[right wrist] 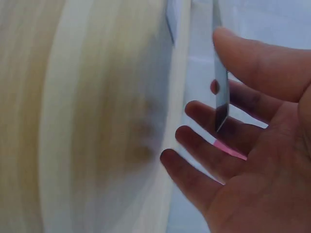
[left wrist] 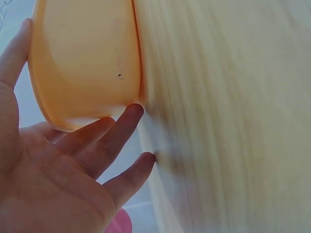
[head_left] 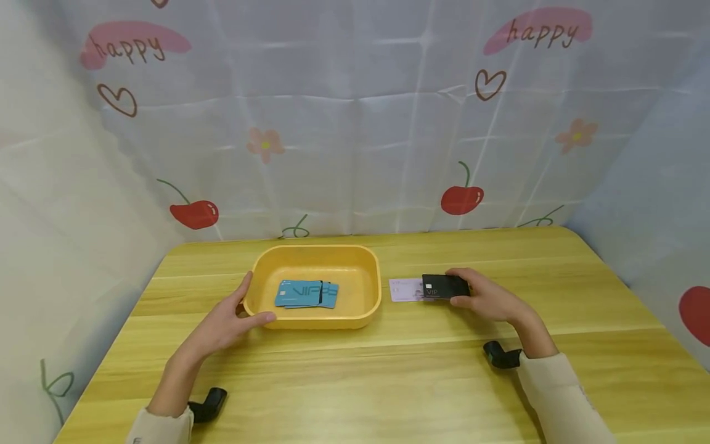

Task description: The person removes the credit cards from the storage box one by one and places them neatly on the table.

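My right hand (head_left: 488,299) pinches a black VIP card (head_left: 445,286) at its right end, between thumb and fingers. In the right wrist view the card (right wrist: 221,82) shows edge-on, apart from the table. Below it in the head view is a pale purple card (head_left: 405,290), partly hidden by the black one. My left hand (head_left: 224,324) holds the left end of a yellow plastic basin (head_left: 355,320), thumb at the front rim and fingers along the left side. Inside the basin lie overlapping blue VIP cards (head_left: 299,293).
The wooden table (head_left: 344,382) ends at a white curtain (head_left: 355,154) printed with cherries, hearts and flowers. Similar sheets hang on the left and right. A black wrist camera (head_left: 208,405) sits by the left sleeve, another black camera (head_left: 501,356) by the right.
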{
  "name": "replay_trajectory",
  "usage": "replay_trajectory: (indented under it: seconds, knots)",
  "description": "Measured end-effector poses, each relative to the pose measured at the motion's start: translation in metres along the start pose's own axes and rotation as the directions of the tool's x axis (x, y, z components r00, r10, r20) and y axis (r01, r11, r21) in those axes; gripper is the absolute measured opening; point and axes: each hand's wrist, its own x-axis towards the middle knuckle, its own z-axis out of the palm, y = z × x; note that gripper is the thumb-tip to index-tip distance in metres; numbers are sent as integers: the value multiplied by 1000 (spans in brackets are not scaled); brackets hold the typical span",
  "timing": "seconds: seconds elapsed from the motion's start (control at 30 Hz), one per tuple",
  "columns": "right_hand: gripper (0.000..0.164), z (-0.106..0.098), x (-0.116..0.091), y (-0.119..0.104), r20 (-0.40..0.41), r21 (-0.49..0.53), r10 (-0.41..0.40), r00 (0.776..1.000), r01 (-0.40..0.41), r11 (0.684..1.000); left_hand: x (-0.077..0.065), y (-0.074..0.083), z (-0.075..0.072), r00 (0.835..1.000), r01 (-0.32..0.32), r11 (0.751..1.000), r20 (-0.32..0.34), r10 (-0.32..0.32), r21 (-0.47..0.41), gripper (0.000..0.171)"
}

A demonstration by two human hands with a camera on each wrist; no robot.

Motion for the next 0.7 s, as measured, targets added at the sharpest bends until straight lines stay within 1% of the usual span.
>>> replay_trajectory:
  seconds: [0.17,0.27,0.4,0.47,0.7]
  knots:
    - [51,-2,-2,7,3,-36,44,999,-44,998,0,-2,0,1000,-6,1000,-5,6,-7,102]
    - [50,-2,-2,9,-7,-69,30,1000,-31,997,-1,-2,0,1000,-6,1000,-5,6,-12,103]
    - [46,-2,0,10,-10,-139,3,1000,-4,990,-1,0,-1,1000,-1,1000,-5,1,-20,103]
    - [45,-2,1,11,-11,-158,13,1000,-15,987,-1,0,-1,1000,-2,1000,-5,2,-23,103]
    - [47,-2,0,14,-16,-165,54,998,-56,985,-1,1,-1,1000,-8,1000,-2,8,-19,103]
